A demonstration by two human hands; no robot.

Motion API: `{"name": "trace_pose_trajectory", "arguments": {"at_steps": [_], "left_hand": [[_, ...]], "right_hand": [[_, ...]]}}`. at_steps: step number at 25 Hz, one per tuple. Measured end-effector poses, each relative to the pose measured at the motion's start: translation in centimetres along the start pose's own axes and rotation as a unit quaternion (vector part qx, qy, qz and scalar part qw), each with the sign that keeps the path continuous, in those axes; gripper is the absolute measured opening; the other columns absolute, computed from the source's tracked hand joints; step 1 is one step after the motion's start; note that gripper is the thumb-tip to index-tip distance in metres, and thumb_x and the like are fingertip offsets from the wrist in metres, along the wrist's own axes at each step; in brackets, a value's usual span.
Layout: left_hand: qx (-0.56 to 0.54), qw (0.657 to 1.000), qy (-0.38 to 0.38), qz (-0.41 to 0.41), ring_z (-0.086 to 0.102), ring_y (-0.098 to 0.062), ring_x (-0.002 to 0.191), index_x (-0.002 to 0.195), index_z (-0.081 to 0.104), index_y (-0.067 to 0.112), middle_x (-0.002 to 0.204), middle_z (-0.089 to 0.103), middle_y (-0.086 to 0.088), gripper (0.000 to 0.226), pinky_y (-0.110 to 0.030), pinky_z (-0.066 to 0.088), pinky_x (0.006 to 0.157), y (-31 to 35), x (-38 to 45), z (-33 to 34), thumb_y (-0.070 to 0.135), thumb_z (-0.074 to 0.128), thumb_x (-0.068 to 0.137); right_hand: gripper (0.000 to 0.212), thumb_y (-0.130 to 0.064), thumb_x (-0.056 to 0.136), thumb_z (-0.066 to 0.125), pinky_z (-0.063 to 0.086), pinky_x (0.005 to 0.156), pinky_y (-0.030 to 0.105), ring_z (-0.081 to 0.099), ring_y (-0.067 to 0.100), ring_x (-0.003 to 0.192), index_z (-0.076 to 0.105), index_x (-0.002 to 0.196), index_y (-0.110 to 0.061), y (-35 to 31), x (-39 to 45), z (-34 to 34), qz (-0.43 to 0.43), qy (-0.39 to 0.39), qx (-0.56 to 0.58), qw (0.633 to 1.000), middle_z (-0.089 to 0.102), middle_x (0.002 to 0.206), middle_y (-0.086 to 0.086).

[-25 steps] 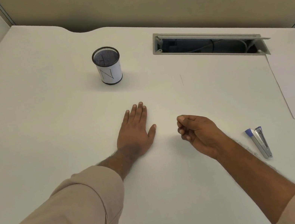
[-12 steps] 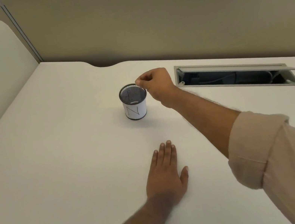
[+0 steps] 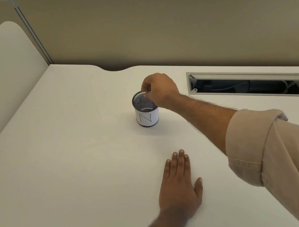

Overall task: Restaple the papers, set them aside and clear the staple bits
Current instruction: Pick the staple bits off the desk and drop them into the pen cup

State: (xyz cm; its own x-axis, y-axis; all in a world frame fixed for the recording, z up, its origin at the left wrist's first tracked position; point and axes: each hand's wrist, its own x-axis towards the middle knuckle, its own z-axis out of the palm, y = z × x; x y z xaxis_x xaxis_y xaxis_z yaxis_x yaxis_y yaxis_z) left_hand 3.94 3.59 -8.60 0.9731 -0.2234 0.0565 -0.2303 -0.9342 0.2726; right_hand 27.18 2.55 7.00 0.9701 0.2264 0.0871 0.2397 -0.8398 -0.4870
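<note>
— Where are the hands?

— The right hand reaches out over the desk to the mesh cup, which stands upright toward the far edge, about midway along it. The fingertips are pinched together right over the cup's far rim, at its open mouth.

— Is anything in that pinch?

— A tiny pale glint shows between the fingertips (too small to say whether it is a staple bit). The fingers are closed on each other, the rest curled in.

— And the other?

— The left hand lies flat, palm down on the desk near the near edge, fingers stretched and close together, thumb out to the side. It grips nothing.

— The cup itself?

— Black wire mesh with a white paper label round it, a letter N drawn on the side facing the person. What lies inside I cannot tell.

— Anything else on the desk?

— An open cable slot with its flap raised, along the far edge to the right of the cup. A beige sleeve, rolled at the forearm, covers the right arm.
</note>
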Motion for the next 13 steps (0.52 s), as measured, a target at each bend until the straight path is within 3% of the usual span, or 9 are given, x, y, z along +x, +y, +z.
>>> {"name": "trace_pose_trajectory", "arguments": {"at_steps": [4, 9, 11, 13], "left_hand": [[-0.006, 1.000, -0.007, -0.012, 0.015, -0.021, 0.150, 0.153, 0.024, 0.011, 0.163, 0.017, -0.004, 0.070, -0.043, 0.020, 0.121, -0.1, 0.1, 0.0, 0.053, 0.032, 0.097], [0.002, 1.000, -0.012, -0.009, 0.013, -0.020, 0.150, 0.154, 0.022, 0.012, 0.163, 0.014, -0.003, 0.070, -0.039, 0.012, 0.121, 0.0, 0.0, 0.0, 0.053, 0.031, 0.097], [0.004, 1.000, -0.012, -0.007, 0.013, -0.019, 0.150, 0.154, 0.023, 0.012, 0.163, 0.015, -0.002, 0.070, -0.036, 0.008, 0.117, 0.1, -0.1, -0.1, 0.053, 0.032, 0.097], [-0.001, 1.000, -0.011, -0.007, 0.012, -0.018, 0.150, 0.154, 0.022, 0.012, 0.163, 0.014, -0.002, 0.070, -0.036, 0.009, 0.117, 0.0, -0.1, 0.0, 0.052, 0.031, 0.098]], "right_hand": [[0.016, -0.014, 0.083, 0.061, 0.050, 0.085, 0.034, 0.064, 0.021, 0.092, 0.072, 0.089, -0.023, 0.4, -0.4, 0.9, -0.008, -0.027, -0.019, 0.999, 0.073, 0.096, -0.003], [0.011, -0.028, 0.085, 0.064, 0.046, 0.092, 0.036, 0.062, 0.019, 0.096, 0.071, 0.094, -0.025, 0.5, -1.2, 0.1, -0.001, -0.002, 0.000, 1.000, 0.071, 0.101, -0.006], [0.010, -0.026, 0.086, 0.064, 0.047, 0.090, 0.034, 0.061, 0.016, 0.096, 0.070, 0.093, -0.023, 0.8, -1.8, -0.5, 0.008, 0.001, 0.051, 0.999, 0.070, 0.101, -0.008], [0.015, -0.014, 0.090, 0.059, 0.050, 0.078, 0.028, 0.061, 0.010, 0.087, 0.071, 0.096, -0.019, 1.3, -2.7, -1.3, 0.032, 0.007, 0.190, 0.981, 0.068, 0.095, -0.006]]}}
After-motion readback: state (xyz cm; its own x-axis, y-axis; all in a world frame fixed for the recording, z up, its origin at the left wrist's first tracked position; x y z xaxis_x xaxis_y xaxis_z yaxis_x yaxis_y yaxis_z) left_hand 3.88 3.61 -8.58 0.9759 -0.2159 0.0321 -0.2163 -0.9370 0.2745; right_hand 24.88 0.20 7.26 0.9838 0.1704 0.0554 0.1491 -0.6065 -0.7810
